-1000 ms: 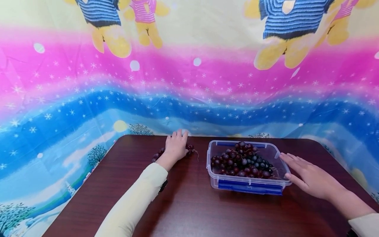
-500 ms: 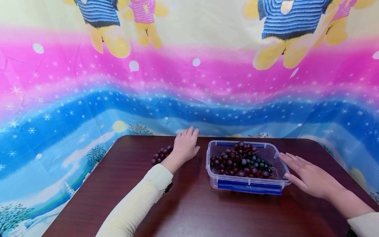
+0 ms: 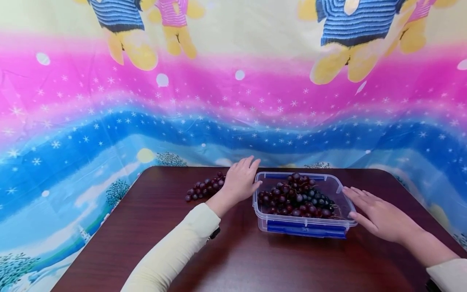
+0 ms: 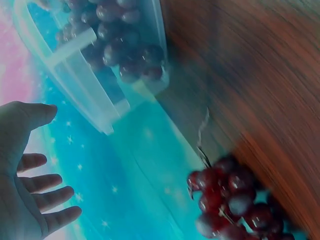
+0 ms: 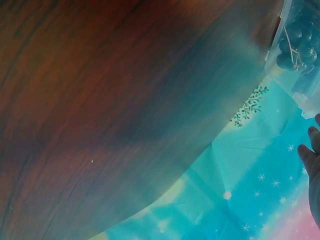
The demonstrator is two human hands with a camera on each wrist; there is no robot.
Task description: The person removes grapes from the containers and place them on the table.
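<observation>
A clear plastic container (image 3: 306, 222) with blue clips holds dark red and blackish grapes (image 3: 292, 198) on the brown table. My left hand (image 3: 240, 178) is spread with straight fingers between the container's left rim and a separate bunch of red grapes (image 3: 205, 187). In the left wrist view nothing lies in that left hand (image 4: 30, 175), and the loose bunch (image 4: 232, 200) with its bare stem rests on the table. Fingers extended, my right hand (image 3: 383, 215) has its fingertips at the container's right rim. Only part of the right hand (image 5: 312, 160) shows in the right wrist view.
The dark brown wooden table (image 3: 248, 263) has rounded far corners. Behind it hangs a colourful cloth (image 3: 226, 97) with snowflakes and bears, close to the table's far edge.
My left hand has moved right, off the loose grape bunch and toward the container, uncovering more of the bunch. The right hand stays at the container's rim.
</observation>
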